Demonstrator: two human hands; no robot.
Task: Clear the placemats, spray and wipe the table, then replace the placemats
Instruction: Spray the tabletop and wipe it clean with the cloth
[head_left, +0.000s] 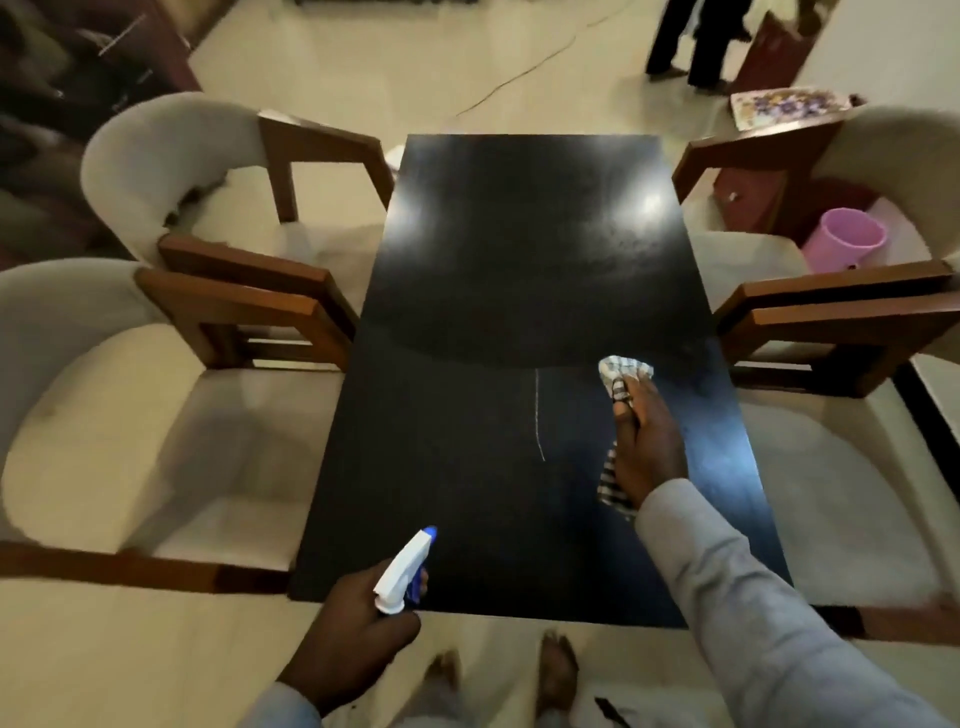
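Observation:
A long black table (493, 270) runs away from me, its top bare and glossy with a faint pale streak near the middle. My right hand (647, 441) presses a checked cloth (623, 371) flat on the table's right side. My left hand (353, 623) holds a white spray bottle (408, 569) with a blue nozzle at the table's near edge, nozzle pointing over the tabletop. A patterned placemat (784, 106) lies on the arm of the far right chair.
Cream armchairs with brown wooden arms flank the table, two on the left (171, 171) and two on the right (841, 291). A pink bucket (847, 239) sits by the far right chair. A person's legs (685, 41) stand beyond the table. My bare feet (558, 670) show below.

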